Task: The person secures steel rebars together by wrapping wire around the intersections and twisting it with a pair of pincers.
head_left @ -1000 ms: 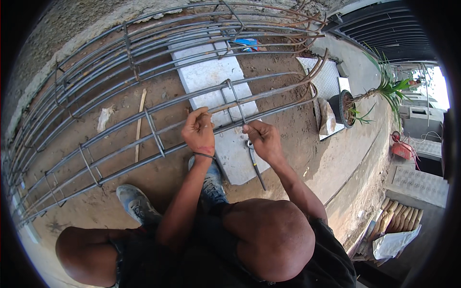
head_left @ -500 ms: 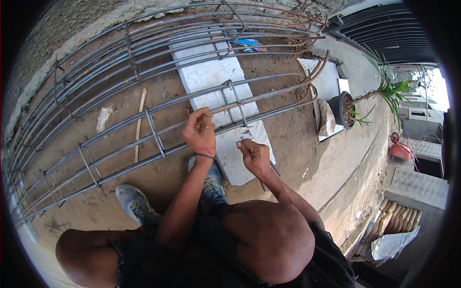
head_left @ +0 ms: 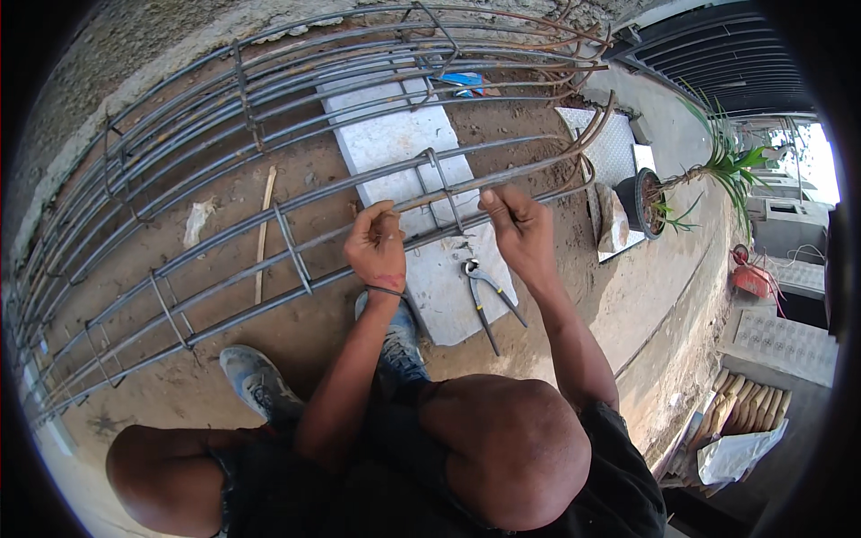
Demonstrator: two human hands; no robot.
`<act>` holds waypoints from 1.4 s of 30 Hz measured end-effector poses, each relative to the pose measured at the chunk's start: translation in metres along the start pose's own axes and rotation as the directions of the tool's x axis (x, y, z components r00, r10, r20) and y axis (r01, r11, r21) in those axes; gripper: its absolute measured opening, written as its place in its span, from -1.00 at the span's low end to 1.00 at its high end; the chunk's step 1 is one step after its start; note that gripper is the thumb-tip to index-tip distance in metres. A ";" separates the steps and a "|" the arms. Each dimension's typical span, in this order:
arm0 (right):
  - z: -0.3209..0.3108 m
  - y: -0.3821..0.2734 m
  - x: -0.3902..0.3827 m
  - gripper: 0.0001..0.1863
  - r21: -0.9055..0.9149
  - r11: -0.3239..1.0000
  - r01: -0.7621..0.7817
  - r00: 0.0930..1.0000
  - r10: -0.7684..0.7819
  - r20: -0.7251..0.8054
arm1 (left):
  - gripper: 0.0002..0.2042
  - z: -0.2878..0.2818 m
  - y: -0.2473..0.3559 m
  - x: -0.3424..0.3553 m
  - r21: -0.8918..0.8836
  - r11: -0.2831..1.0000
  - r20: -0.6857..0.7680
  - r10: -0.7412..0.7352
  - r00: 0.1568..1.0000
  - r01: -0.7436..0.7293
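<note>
A rebar cage [head_left: 314, 238] of long steel bars with square stirrups stretches across in front of my knees, its bent ends at the right. My left hand [head_left: 377, 247] is at the cage bars, fingers curled in a pinch; what it grips is too small or hidden to tell. To its right, past a stirrup [head_left: 441, 190], my right hand [head_left: 520, 231] is at the upper bar with thumb and forefinger pressed together; anything between them is hidden. Below it, end-cutting pincers [head_left: 484, 291] with dark and yellow handles lie on the pale slab [head_left: 435, 309], jaws toward the cage.
A second, larger rebar cage [head_left: 269, 99] lies beyond, along the rough wall. A potted plant [head_left: 641, 206] stands at the right beside a patterned metal plate [head_left: 601, 143]. A wooden stick [head_left: 265, 224] lies on the dirt. My shoes [head_left: 256, 377] are just below the near cage.
My right hand has moved up and right from over the pincers to the upper bar, leaving them lying on the slab. The left hand stays nearly in place.
</note>
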State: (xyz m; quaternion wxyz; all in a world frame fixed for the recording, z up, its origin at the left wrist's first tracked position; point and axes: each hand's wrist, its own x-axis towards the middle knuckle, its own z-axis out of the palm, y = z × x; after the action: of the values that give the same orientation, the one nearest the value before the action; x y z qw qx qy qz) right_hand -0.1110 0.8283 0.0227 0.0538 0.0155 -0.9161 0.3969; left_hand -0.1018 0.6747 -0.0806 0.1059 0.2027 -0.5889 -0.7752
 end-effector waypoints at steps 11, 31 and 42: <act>0.011 0.028 -0.082 -0.76 0.241 0.878 -0.414 0.910 0.390 0.144 | -0.85 0.006 0.022 -0.016 0.085 0.985 0.326 0.116 0.938 -0.151; 0.004 0.029 -0.077 -0.79 0.851 0.419 -0.316 0.889 0.445 0.111 | -0.85 0.021 0.002 -0.056 0.251 0.953 0.704 -0.301 0.643 0.170; 0.042 -0.020 -0.065 -0.90 0.632 0.587 -0.507 0.839 0.166 0.518 | -0.77 0.007 0.210 0.046 0.416 0.403 0.903 -0.074 0.423 -0.816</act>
State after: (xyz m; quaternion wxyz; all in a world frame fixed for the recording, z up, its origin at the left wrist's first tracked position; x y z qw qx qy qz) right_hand -0.0485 0.7831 0.0017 -0.2265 -0.0601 -0.6446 0.7277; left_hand -0.1613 0.6024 0.1133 -0.0912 -0.3268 -0.8829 -0.3246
